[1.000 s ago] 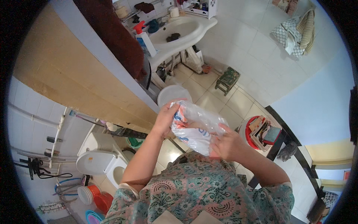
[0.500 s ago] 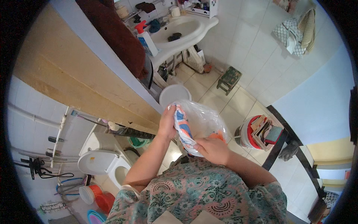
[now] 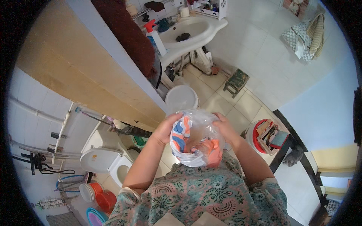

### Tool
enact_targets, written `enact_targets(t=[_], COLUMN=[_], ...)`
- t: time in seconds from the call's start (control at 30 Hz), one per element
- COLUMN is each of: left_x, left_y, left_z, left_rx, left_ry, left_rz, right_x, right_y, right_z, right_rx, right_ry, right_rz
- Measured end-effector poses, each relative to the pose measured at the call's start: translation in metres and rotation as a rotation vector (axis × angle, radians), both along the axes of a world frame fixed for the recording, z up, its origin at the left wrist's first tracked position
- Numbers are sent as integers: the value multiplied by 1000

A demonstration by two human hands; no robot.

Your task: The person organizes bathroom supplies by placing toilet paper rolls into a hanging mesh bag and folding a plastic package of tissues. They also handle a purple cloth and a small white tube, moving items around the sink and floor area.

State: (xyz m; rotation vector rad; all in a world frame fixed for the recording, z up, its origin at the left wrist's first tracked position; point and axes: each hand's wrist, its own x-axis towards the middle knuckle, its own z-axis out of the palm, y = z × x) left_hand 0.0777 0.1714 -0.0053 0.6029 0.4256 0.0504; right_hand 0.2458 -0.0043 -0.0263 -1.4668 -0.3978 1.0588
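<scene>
Left hand (image 3: 166,130) and right hand (image 3: 225,128) both hold one clear plastic bag (image 3: 196,139) in the middle of the frame.

The left hand grips the bag's left edge and the right hand grips its right edge, so the bag sits right between them, touching both, and neither is nearer. The bag's long way runs up and down the frame; its open top seems to point to the upper part and its full bottom hangs low. Above it is a white round lid (image 3: 181,98) on the floor.
</scene>
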Motion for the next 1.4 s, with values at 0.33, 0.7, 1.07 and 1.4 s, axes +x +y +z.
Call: enact_targets(t=[0.33,0.7,1.07,1.4], left_x=[5,38,23,-24], left_y=[-55,-47,-76,-61], left_z=[57,-13,-2,-39], left_rx=[1924,1708,2056,2328], left_ry=[159,136,348,413], left_rz=[-203,-413,-937,-668], right_x=[-12,-14,-18,-42], right_y=[0,3,5,26], right_z=[1,58,53,22], right_rx=[150,181,109,83], right_ry=[536,679,397,222], right_rz=[-50,85,-6,66])
